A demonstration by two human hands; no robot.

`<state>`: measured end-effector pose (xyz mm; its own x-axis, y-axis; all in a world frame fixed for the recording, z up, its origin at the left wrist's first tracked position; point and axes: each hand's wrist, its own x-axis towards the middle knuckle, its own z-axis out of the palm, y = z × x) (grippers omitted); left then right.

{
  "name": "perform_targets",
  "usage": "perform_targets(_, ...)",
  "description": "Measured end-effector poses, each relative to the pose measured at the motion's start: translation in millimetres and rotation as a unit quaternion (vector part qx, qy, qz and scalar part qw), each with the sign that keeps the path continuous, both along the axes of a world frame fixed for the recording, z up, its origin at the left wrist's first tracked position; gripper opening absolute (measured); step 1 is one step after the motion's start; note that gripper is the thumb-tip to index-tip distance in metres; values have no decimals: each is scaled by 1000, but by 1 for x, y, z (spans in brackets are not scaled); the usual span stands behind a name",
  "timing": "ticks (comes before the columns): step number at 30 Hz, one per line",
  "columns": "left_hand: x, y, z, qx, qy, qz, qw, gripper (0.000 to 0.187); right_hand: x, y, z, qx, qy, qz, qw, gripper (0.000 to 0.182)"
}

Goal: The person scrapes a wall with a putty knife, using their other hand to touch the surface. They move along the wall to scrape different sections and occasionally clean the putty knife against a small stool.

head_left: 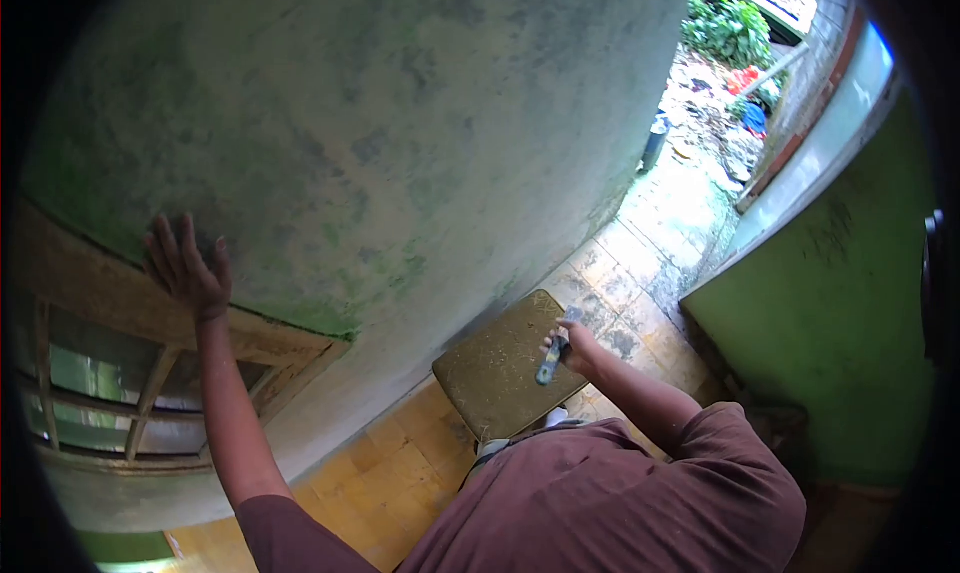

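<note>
My left hand lies flat on the patchy wall, fingers spread, just above the wooden window frame. In my right hand is a scraper, held by its worn handle with the fingers wrapped round it. Its flat, greyish end points away from me, and part of the tool is hidden by the fingers. Below that hand stands a brown padded stool with pale bits scattered over its seat. The scraper appears apart from both the stool and the wall.
Yellowish floor tiles run along the wall's foot. A green wall rises on the right. Between the walls a bright doorway opens onto rubble and leafy plants. A dark cylindrical object stands by the wall's far edge.
</note>
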<state>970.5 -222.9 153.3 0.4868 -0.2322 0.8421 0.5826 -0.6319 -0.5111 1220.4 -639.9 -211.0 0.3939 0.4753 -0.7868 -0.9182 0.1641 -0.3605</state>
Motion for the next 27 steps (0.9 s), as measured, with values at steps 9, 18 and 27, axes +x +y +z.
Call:
perform_targets(9, 0, -16, 4, 11, 36, 9, 999, 59, -50, -98, -12, 60, 115, 95, 987, 28)
perform_targets(18, 27, -180, -133, -673, -94, -278, 679, 37, -78, -158, 31, 19, -156, 124, 980, 20)
perform_targets(27, 43, -455, -340, -933, 190, -270, 142, 53, -101, -185, 50, 16, -460, 223, 859, 21)
